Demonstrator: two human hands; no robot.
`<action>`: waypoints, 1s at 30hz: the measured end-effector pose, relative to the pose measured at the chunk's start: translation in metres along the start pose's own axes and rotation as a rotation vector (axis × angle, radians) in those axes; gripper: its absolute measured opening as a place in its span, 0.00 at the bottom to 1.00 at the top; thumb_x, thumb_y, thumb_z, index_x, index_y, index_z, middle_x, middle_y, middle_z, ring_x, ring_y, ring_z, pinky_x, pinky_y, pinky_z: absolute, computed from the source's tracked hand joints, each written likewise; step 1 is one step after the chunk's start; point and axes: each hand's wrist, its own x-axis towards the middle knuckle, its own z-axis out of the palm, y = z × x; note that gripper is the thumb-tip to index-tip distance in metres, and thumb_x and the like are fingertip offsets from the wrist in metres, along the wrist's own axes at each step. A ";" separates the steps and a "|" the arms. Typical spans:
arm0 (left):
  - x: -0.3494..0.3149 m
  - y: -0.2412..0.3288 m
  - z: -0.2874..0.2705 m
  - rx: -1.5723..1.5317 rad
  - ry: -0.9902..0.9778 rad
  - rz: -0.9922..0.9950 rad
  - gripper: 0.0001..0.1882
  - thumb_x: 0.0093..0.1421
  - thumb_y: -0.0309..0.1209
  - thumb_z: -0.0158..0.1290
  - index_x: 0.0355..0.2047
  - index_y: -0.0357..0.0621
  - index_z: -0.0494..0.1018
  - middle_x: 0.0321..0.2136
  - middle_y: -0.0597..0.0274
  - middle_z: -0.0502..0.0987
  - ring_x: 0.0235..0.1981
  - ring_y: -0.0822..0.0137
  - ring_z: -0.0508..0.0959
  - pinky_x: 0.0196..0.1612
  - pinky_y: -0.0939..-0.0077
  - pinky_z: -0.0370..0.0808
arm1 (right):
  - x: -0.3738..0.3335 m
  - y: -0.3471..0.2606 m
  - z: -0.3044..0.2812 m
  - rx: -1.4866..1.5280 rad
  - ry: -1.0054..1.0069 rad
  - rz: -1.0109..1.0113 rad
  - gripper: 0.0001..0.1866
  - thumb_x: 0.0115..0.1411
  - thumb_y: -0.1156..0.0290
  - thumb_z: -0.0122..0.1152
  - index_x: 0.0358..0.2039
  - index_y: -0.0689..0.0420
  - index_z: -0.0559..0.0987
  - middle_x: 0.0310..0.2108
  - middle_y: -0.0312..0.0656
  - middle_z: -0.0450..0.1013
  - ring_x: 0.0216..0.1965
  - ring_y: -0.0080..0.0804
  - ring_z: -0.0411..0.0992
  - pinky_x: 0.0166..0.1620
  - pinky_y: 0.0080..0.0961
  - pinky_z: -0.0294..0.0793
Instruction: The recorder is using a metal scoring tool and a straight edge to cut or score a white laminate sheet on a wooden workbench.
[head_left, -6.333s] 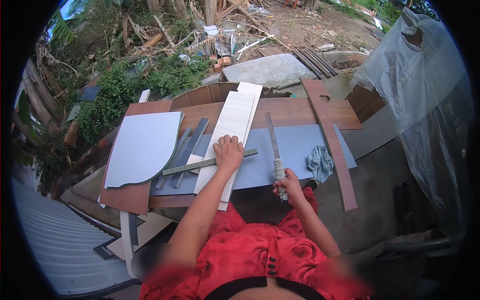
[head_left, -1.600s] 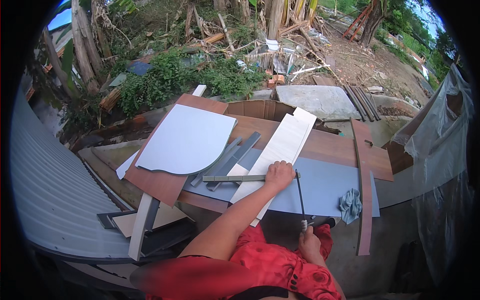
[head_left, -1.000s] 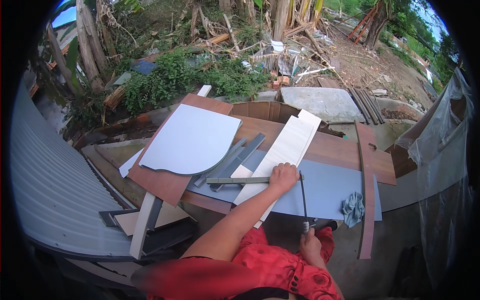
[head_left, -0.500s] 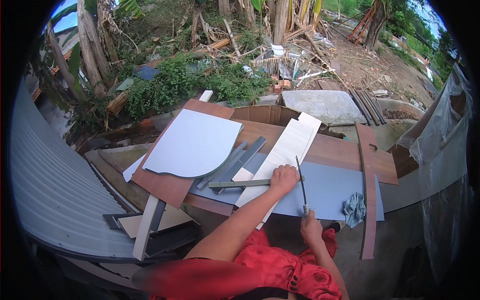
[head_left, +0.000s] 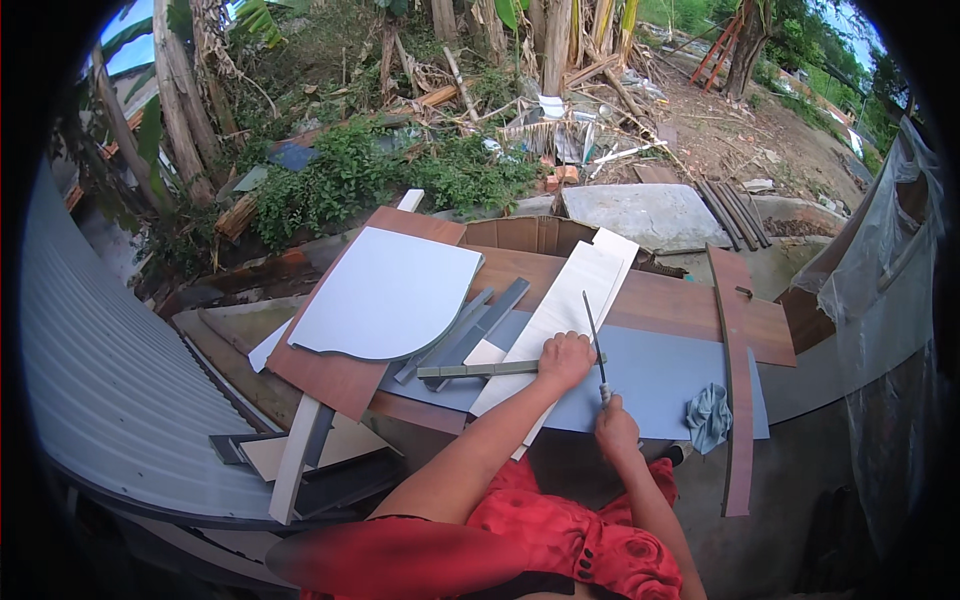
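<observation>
My left hand [head_left: 567, 359] is closed over a narrow grey-green strip [head_left: 470, 369], pressing it across the cream boards [head_left: 575, 285]. The strip's right end sticks out just past my fingers. My right hand [head_left: 616, 428] grips the pale handle of a long hand tool [head_left: 592, 335] with a thin dark blade; whether it is a file or a narrow saw cannot be told. Its blade points away from me and crosses the strip's right end, close beside my left hand. The cream boards lie over a blue-grey panel [head_left: 665, 375].
A white panel with a curved corner [head_left: 390, 285] rests on a brown board [head_left: 345, 385] at the left, near grey strips [head_left: 490, 320]. At the right lie a crumpled cloth [head_left: 709, 418] and a long reddish-brown board [head_left: 735, 400]. Corrugated sheeting [head_left: 110, 370] borders the far left.
My right hand has pushed the tool forward and slightly left, so its blade reaches farther past the strip. My left hand and the strip have stayed nearly in place.
</observation>
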 end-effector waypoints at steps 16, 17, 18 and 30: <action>0.003 -0.003 -0.001 0.026 -0.009 -0.004 0.12 0.55 0.37 0.46 0.24 0.42 0.74 0.27 0.54 0.76 0.32 0.55 0.76 0.36 0.59 0.74 | -0.008 0.001 -0.010 0.006 -0.068 0.015 0.17 0.60 0.65 0.44 0.44 0.64 0.63 0.26 0.62 0.73 0.30 0.62 0.73 0.36 0.54 0.70; 0.003 0.000 0.000 0.019 0.002 0.009 0.12 0.55 0.37 0.46 0.24 0.42 0.74 0.27 0.54 0.76 0.32 0.55 0.77 0.36 0.58 0.74 | -0.005 0.001 -0.009 0.009 -0.063 0.012 0.17 0.60 0.65 0.44 0.44 0.64 0.63 0.26 0.62 0.73 0.30 0.62 0.73 0.36 0.54 0.70; 0.002 -0.001 0.000 0.016 0.010 0.017 0.12 0.55 0.37 0.46 0.24 0.42 0.74 0.27 0.54 0.76 0.32 0.55 0.77 0.36 0.58 0.74 | -0.002 -0.001 -0.007 0.016 -0.057 0.022 0.16 0.61 0.65 0.44 0.43 0.64 0.63 0.26 0.62 0.73 0.30 0.62 0.73 0.36 0.53 0.70; 0.003 -0.002 -0.003 -0.010 0.060 0.037 0.12 0.54 0.36 0.47 0.23 0.42 0.74 0.25 0.54 0.75 0.30 0.55 0.77 0.34 0.59 0.75 | -0.084 0.026 -0.019 0.014 -0.109 0.079 0.14 0.57 0.65 0.48 0.39 0.61 0.62 0.25 0.60 0.73 0.29 0.62 0.72 0.34 0.55 0.69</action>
